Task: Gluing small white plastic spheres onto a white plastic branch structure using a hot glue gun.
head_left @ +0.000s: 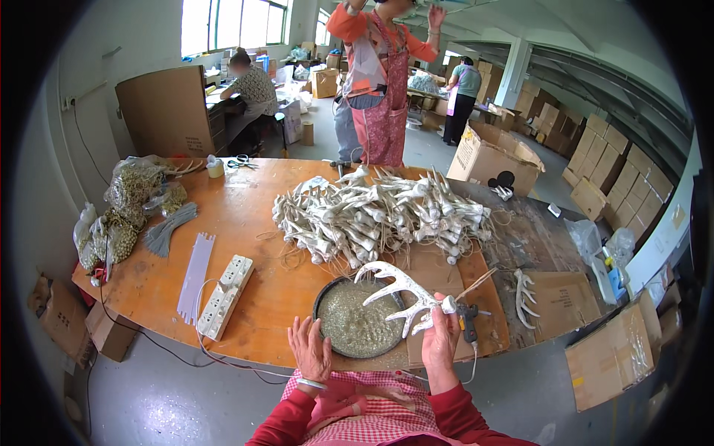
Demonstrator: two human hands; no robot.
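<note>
White plastic, an antler (398, 290), is what the right hand (440, 343) has hold of: its fingers (448, 305) are closed round the stub end, and the branched piece runs up and to the left from them, its long axis slanting out over the round dark pan (358, 321) of glitter. The tines hang just above the glitter; whether they touch it I cannot tell. The left hand (311, 349) lies at the pan's near left rim, fingers spread and loose, holding nothing, so the right hand is plainly the nearer to the antler.

Just to the right of the gripping fingers sits one glue gun (468, 318), and beyond that one loose antler (523, 296) on flattened cardboard. Left of the open hand, well apart, lie two white power strips (225, 295) and one pale flat strip (195, 275).

Farther across the wooden tabletop (253, 223) is a heap of white antlers (383, 215), too many to count. At the far left edge are bags (130, 201) of gold bits. Beyond the tabletop I count three other people (375, 82) among cardboard boxes (491, 160).
</note>
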